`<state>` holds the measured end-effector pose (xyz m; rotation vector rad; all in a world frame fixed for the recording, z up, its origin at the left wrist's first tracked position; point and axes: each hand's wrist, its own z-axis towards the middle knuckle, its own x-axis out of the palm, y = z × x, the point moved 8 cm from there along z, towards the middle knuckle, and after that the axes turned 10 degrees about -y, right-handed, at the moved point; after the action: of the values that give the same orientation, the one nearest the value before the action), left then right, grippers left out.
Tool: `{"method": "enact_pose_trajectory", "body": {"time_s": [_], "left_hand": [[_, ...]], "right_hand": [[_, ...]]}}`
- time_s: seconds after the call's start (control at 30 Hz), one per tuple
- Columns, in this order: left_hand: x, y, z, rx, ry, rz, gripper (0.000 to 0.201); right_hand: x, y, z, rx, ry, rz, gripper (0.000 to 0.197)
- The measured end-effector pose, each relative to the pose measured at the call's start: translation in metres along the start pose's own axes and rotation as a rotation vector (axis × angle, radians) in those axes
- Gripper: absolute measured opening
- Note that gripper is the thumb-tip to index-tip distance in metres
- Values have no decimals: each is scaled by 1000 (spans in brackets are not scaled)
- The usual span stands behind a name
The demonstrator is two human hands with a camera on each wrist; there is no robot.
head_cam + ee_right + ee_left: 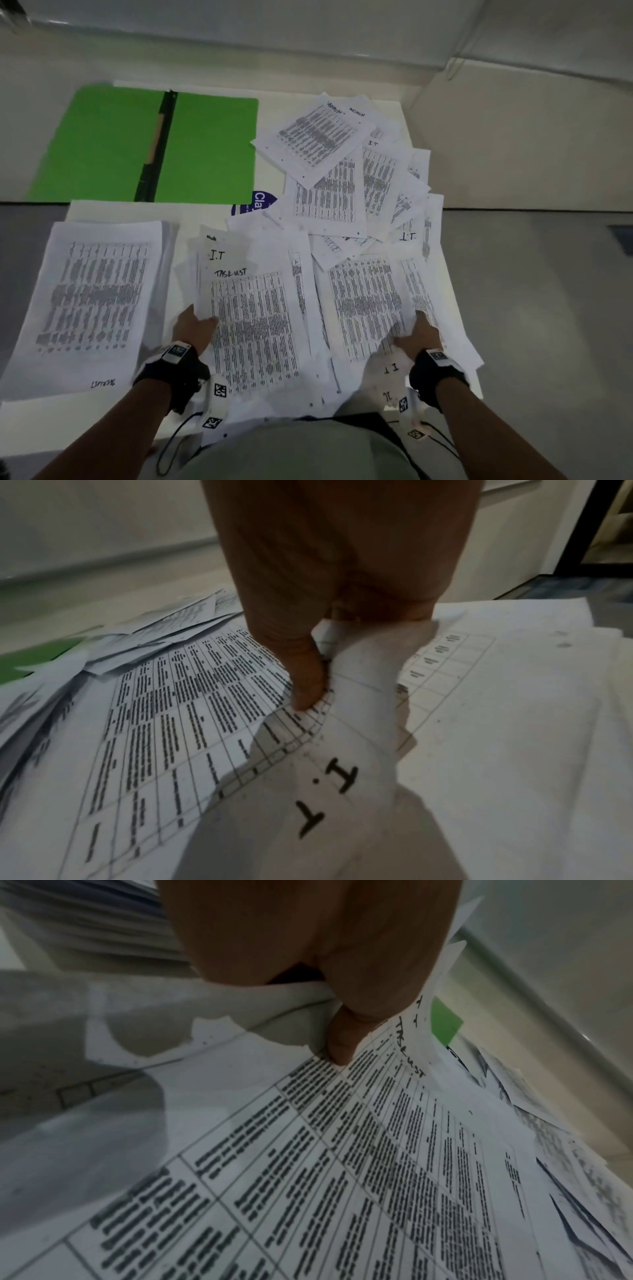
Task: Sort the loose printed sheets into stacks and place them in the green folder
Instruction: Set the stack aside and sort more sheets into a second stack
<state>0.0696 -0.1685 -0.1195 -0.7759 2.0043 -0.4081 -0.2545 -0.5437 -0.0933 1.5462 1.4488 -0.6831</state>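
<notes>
Printed sheets cover the table. Left hand pinches the "I.T" sheet stack by its edge; right hand pinches another sheet. Green folder lies open beyond.

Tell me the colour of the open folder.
Bright green folder with a dark spine; the head view shows it best.

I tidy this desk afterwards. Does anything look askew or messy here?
Yes. The loose sheets right of the open green folder lie fanned at clashing angles, overlapping. The right hand crumples the sheet marked I.T it pinches.
</notes>
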Motion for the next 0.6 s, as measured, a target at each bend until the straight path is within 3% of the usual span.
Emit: {"method": "enact_pose_trajectory", "body": {"time_s": [0.1, 0.2, 0.37, 0.5, 0.57, 0.6], "left_hand": [[3, -2, -8, 19, -10, 10, 41], [3, 2, -24, 4, -44, 26, 37], [10, 18, -52, -32, -114, 72, 41], [17, 24, -70, -58, -149, 81, 43], [22, 22, -79, -51, -167, 95, 44], [23, 20, -83, -45, -172, 113, 44]], "right_hand": [[-23, -9, 6, -19, -57, -108, 42], [-44, -23, 20, -48, -90, -387, 46], [-50, -29, 45, -166, 29, -486, 46], [-62, -23, 43, -155, 23, -435, 39], [-54, -14, 42, -200, 86, -244, 39], [-53, -11, 40, -193, 95, -111, 50]]}}
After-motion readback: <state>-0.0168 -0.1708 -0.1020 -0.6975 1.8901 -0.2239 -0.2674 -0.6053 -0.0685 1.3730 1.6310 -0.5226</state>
